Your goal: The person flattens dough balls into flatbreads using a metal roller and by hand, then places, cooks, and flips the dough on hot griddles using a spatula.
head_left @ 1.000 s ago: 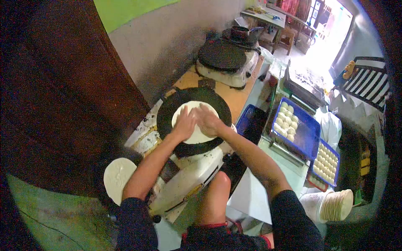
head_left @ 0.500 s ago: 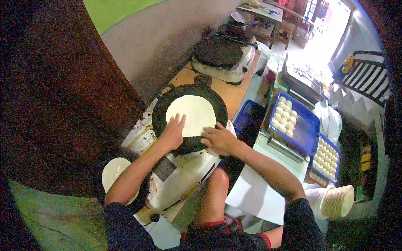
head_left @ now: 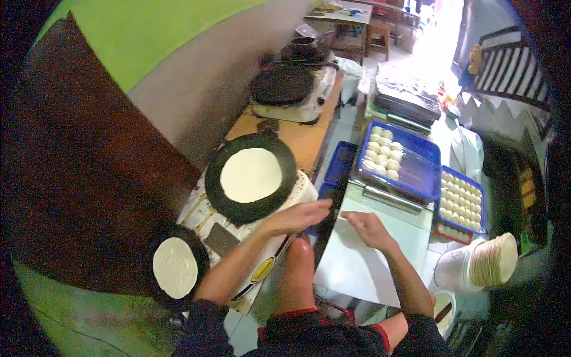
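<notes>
A round, flat sheet of pale dough lies in the dark round pan on the stove, with neither hand touching it. My left hand is held over the stove's right edge, fingers stretched out and nothing in them. Just to its right, my right hand hovers above a white work surface. Its fingers are loosely bent and partly apart, with nothing visible in them. A second dough round rests on another dark pan at lower left.
Dough balls sit in a blue tray at the right, and smaller ones fill another tray beyond. A stack of flat rounds lies near the right. Another burner with a dark plate stands farther back.
Both hands have left the dough in the pan and moved right, over the stove edge and the white surface. The dough stays in the pan. The view has shifted to the right.
</notes>
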The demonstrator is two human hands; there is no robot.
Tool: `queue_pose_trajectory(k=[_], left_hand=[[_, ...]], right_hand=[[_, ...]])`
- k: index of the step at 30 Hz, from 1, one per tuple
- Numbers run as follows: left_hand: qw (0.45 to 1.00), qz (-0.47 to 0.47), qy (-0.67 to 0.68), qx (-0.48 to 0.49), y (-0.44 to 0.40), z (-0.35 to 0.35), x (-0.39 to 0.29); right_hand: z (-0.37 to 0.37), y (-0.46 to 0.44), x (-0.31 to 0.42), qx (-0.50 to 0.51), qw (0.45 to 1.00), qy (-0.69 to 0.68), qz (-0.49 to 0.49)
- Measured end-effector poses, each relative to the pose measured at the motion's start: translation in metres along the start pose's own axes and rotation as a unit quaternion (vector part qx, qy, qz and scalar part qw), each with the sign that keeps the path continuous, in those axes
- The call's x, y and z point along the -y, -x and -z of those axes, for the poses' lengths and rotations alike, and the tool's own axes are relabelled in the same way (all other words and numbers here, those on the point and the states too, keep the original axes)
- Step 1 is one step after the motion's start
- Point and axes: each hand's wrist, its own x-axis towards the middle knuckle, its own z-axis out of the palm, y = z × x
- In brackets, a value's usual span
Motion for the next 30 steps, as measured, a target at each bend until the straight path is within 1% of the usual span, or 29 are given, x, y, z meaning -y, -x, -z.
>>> queue_pose_trajectory(k=[1, 3, 4, 5, 6, 8, 9, 11, 12, 13, 15, 17, 19, 21, 23, 24, 25, 26, 27, 28, 30], left_hand=[[0.997, 0.038, 0.046, -0.058, -0.045, -0.026, 0.011], [0.973, 0.013, -0.011, -0.230, -0.168, -0.055, 0.101], [0.964, 0.073, 0.034, -0.253, -0.209, -0.054, 0.122], [0.950, 0.134, 0.075, -0.272, -0.241, -0.052, 0.128], [0.950, 0.177, 0.091, -0.242, -0.257, -0.050, 0.130], [0.939, 0.248, 0.069, -0.227, -0.258, -0.044, 0.112], [0.930, 0.275, 0.030, -0.243, -0.245, -0.042, 0.094], [0.961, 0.213, -0.022, -0.173, -0.255, -0.026, 0.159], [0.969, 0.161, -0.026, -0.184, -0.237, -0.037, 0.158], [0.974, 0.109, -0.028, -0.195, -0.211, -0.049, 0.146], [0.970, 0.157, 0.059, -0.177, -0.156, -0.070, 0.089], [0.958, 0.159, 0.125, -0.201, -0.128, -0.083, 0.138], [0.914, 0.315, 0.133, -0.217, -0.088, -0.097, 0.091], [0.913, 0.310, 0.125, -0.234, -0.070, -0.104, 0.102], [0.907, 0.268, 0.044, -0.322, -0.061, -0.116, 0.115], [0.889, 0.223, -0.033, -0.398, -0.064, -0.131, 0.120], [0.859, 0.174, -0.110, -0.469, -0.069, -0.143, 0.122], [0.877, 0.169, -0.153, -0.422, -0.074, -0.144, 0.097], [0.877, 0.128, -0.245, -0.392, -0.085, -0.151, 0.077], [0.888, 0.068, -0.321, -0.321, -0.095, -0.155, 0.085], [0.883, 0.007, -0.409, -0.232, -0.116, -0.176, 0.095]], right_hand=[[0.013, 0.017, -0.017, -0.020, 1.000, -0.016, -0.016], [0.041, 0.051, -0.050, -0.066, 0.995, -0.044, -0.059], [0.054, 0.066, -0.069, -0.095, 0.993, -0.043, -0.052], [0.069, 0.080, -0.082, -0.114, 0.990, -0.041, -0.078], [0.084, 0.092, -0.094, -0.132, 0.985, -0.042, -0.102], [0.115, 0.114, -0.110, -0.167, 0.976, -0.055, -0.129], [0.124, 0.121, -0.145, -0.203, 0.972, -0.054, -0.106], [0.151, 0.128, -0.162, -0.226, 0.964, -0.089, -0.111], [0.163, 0.126, -0.171, -0.237, 0.959, -0.083, -0.131], [0.175, 0.120, -0.174, -0.256, 0.953, -0.099, -0.131], [0.196, 0.097, -0.188, -0.267, 0.948, -0.111, -0.137], [0.215, 0.060, -0.203, -0.277, 0.945, -0.124, -0.126], [0.228, 0.014, -0.212, -0.271, 0.950, -0.084, -0.131], [0.226, -0.044, -0.235, -0.285, 0.956, -0.018, -0.072], [0.223, -0.108, -0.265, -0.222, 0.969, -0.034, -0.103], [0.213, -0.142, -0.284, -0.253, 0.957, -0.008, -0.142], [0.205, -0.171, -0.294, -0.283, 0.942, 0.019, -0.180], [0.204, -0.190, -0.289, -0.259, 0.939, 0.047, -0.221], [0.203, -0.207, -0.281, -0.234, 0.934, 0.074, -0.261], [0.201, -0.219, -0.275, -0.208, 0.925, 0.103, -0.301], [0.193, -0.226, -0.263, -0.257, 0.925, 0.100, -0.259]])
